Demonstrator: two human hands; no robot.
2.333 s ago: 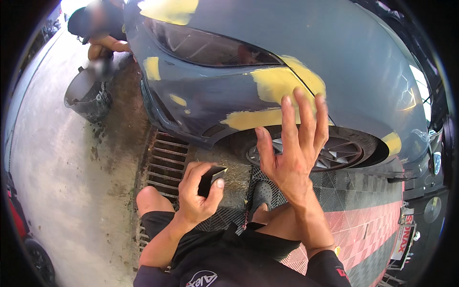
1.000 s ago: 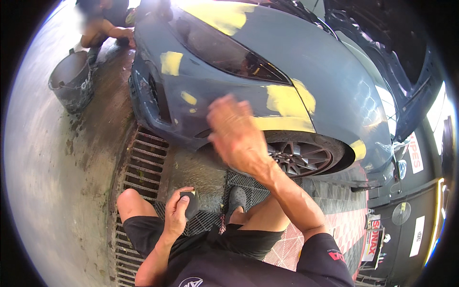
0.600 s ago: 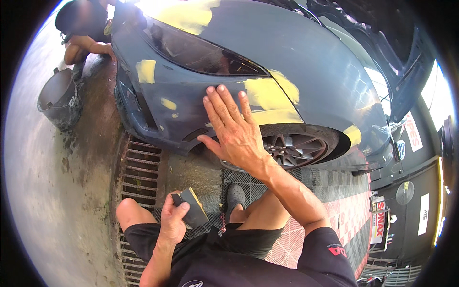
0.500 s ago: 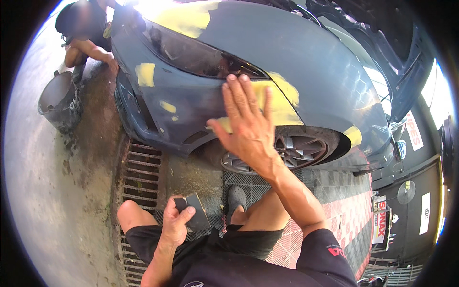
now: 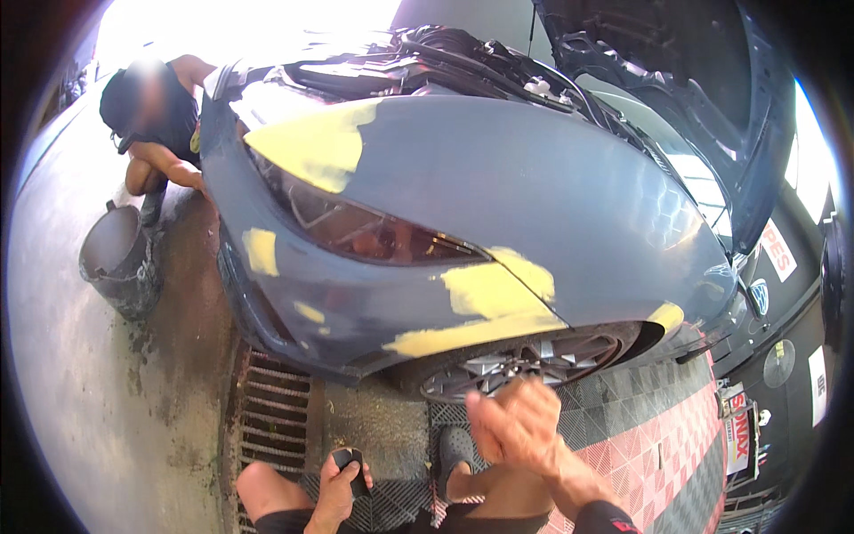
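A blue-grey car front (image 5: 463, 178) fills the middle, with yellow filler patches (image 5: 480, 289) on the bumper and fender around the headlight (image 5: 356, 230). Down at the lower edge my left hand (image 5: 336, 488) is closed around a dark, flat sanding block (image 5: 356, 472), held near my knee. My right hand (image 5: 516, 425) is curled into a loose fist in front of the wheel (image 5: 543, 356), apart from the panel; no object shows in it.
At the far left another person (image 5: 151, 116) crouches, reaching an arm to the bumper. Beside them stands a dark bucket (image 5: 116, 258) on wet concrete. A metal drain grate (image 5: 271, 409) runs below the bumper, next to red and grey floor tiles (image 5: 640, 427). The hood (image 5: 694, 98) is raised.
My right hand has left the filler patch, drawn back toward me and curled its fingers. The view has tilted up, showing the engine bay. The sanding block has turned in my left hand.
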